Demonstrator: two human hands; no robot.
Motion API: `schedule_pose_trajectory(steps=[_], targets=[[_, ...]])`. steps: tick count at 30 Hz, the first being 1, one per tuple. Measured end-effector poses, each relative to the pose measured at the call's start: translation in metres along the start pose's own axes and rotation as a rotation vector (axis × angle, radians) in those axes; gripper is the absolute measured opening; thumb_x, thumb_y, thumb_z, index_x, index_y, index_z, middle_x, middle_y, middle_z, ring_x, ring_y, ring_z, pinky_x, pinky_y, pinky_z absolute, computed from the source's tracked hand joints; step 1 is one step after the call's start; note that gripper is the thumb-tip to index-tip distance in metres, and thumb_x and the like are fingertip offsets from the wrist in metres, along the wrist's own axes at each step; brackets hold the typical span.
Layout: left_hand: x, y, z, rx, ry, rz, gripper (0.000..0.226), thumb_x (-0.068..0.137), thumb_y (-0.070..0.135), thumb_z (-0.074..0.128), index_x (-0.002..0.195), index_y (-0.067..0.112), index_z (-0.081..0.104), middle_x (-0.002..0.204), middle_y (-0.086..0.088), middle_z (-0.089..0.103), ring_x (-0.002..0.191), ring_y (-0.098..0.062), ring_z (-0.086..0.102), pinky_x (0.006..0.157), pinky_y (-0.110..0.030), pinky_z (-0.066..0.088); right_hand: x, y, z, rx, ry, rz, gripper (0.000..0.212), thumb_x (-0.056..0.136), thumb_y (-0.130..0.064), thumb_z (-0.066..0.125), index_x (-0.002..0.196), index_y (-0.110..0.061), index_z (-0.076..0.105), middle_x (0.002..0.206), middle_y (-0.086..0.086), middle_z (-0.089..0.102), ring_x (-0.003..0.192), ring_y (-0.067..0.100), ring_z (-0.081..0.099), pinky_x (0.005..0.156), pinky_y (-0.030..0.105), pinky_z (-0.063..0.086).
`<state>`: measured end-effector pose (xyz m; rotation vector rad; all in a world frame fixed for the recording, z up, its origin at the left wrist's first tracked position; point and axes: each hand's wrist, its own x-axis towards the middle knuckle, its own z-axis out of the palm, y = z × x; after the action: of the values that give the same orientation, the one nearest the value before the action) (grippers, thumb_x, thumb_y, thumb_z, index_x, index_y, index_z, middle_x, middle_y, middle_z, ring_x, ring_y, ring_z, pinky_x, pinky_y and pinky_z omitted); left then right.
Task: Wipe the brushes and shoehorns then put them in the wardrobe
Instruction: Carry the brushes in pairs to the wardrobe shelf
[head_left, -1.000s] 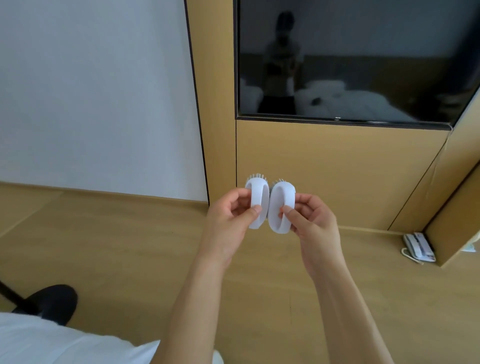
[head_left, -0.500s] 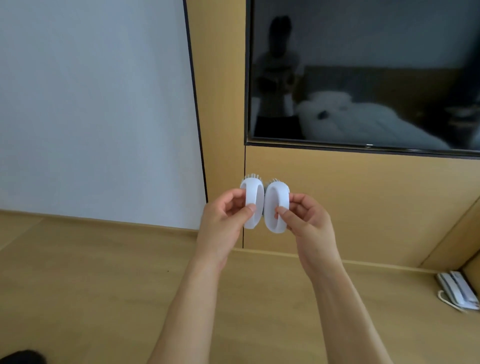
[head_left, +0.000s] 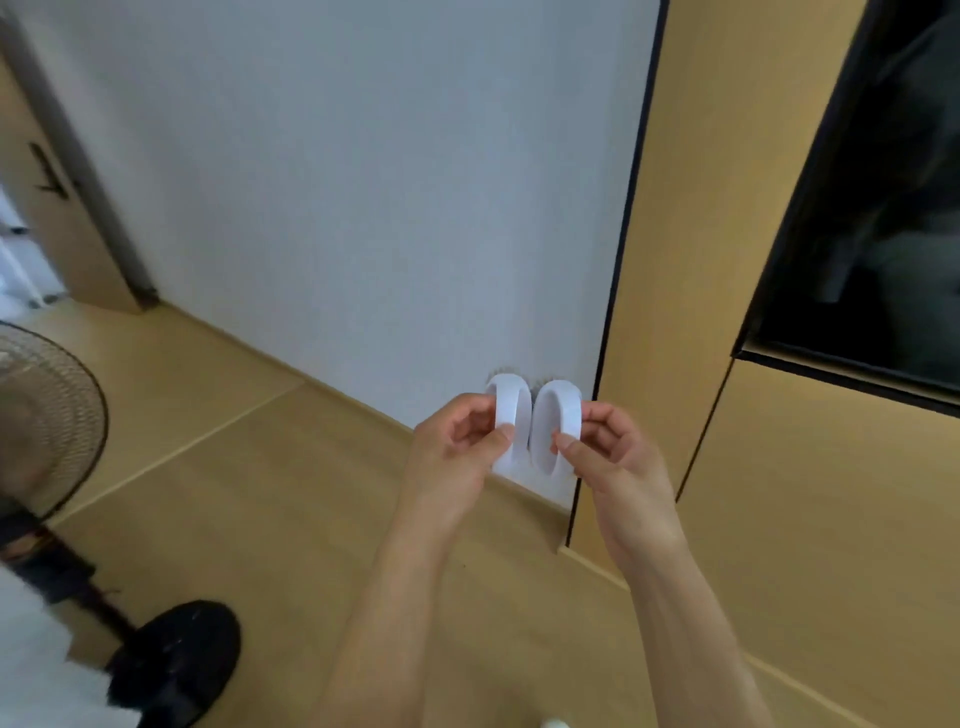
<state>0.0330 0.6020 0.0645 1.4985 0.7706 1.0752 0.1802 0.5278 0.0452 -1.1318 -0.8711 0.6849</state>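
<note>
Left hand (head_left: 457, 447) pinches left white brush (head_left: 506, 415), right hand (head_left: 608, 452) pinches right white brush (head_left: 556, 423); both held upright side by side mid-air, long axes vertical, bristles pointing toward the white wall (head_left: 363, 182).

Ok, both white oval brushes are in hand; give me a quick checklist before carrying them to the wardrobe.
1. Left hand pinches the left white oval plastic brush: ok.
2. Right hand pinches the right white oval plastic brush: ok.
3. Brushes side by side, bristles pointing away and up: ok.
4. Brushes wiped clean: cannot tell.
5. Wardrobe in view: cannot tell; only the grey wall and tan wooden panels are plain.
6. Black standing fan on the floor at the left, a thing to steer round: ok for now.
</note>
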Motion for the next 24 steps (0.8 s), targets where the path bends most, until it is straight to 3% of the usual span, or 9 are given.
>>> schedule_pose_trajectory(steps=[3,5,9,13,18,24], targets=[[0.048,-0.007,-0.010,-0.003,0.102,0.014,0.013,0.088,0.007,0.067,0.097,0.016,0.071,0.095,-0.004,0.073,0.089,-0.018,0.068,0.077,-0.032,0.053,0.064,0.018,0.020,0.028,-0.105,0.012,0.016,0.082,-0.022,0.069,0.098,-0.024,0.069,0.096,0.001,0.074,0.090,0.016,0.070,0.079,0.032,0.054],[0.082,-0.008,-0.016,0.008,0.154,0.012,0.013,0.089,0.007,0.066,0.099,0.015,0.071,0.096,-0.007,0.073,0.091,-0.025,0.069,0.080,-0.038,0.053,0.107,0.027,0.032,0.049,-0.168,0.021,0.015,0.084,-0.021,0.068,0.099,-0.021,0.069,0.096,0.002,0.074,0.091,0.019,0.069,0.086,0.041,0.053],[0.152,-0.007,-0.029,0.036,0.251,0.031,0.014,0.090,0.009,0.065,0.100,0.018,0.072,0.098,-0.006,0.074,0.096,-0.028,0.068,0.088,-0.047,0.053,0.191,0.036,0.056,0.083,-0.288,0.009,0.016,0.086,-0.015,0.068,0.102,-0.020,0.069,0.100,0.001,0.074,0.094,0.015,0.070,0.082,0.030,0.052],[0.200,-0.019,-0.045,0.039,0.348,0.041,0.015,0.091,0.009,0.064,0.101,0.017,0.072,0.098,-0.013,0.071,0.089,-0.026,0.067,0.082,-0.045,0.053,0.252,0.053,0.084,0.103,-0.373,0.024,0.019,0.085,-0.012,0.070,0.102,-0.021,0.071,0.100,-0.001,0.075,0.094,0.012,0.070,0.076,0.021,0.053],[0.247,-0.042,-0.079,0.041,0.431,0.033,0.016,0.092,0.010,0.063,0.103,0.018,0.071,0.100,-0.012,0.072,0.089,-0.024,0.067,0.082,-0.040,0.054,0.309,0.087,0.129,0.123,-0.455,0.082,0.022,0.089,-0.006,0.070,0.100,-0.025,0.073,0.100,0.000,0.076,0.096,0.015,0.071,0.084,0.032,0.053],[0.314,-0.072,-0.142,0.046,0.507,0.046,0.017,0.092,0.011,0.064,0.105,0.019,0.071,0.103,-0.011,0.072,0.100,-0.033,0.066,0.087,-0.046,0.054,0.372,0.128,0.202,0.151,-0.508,0.149,0.022,0.090,-0.005,0.067,0.103,-0.022,0.072,0.105,0.004,0.075,0.100,0.020,0.071,0.092,0.044,0.055]])
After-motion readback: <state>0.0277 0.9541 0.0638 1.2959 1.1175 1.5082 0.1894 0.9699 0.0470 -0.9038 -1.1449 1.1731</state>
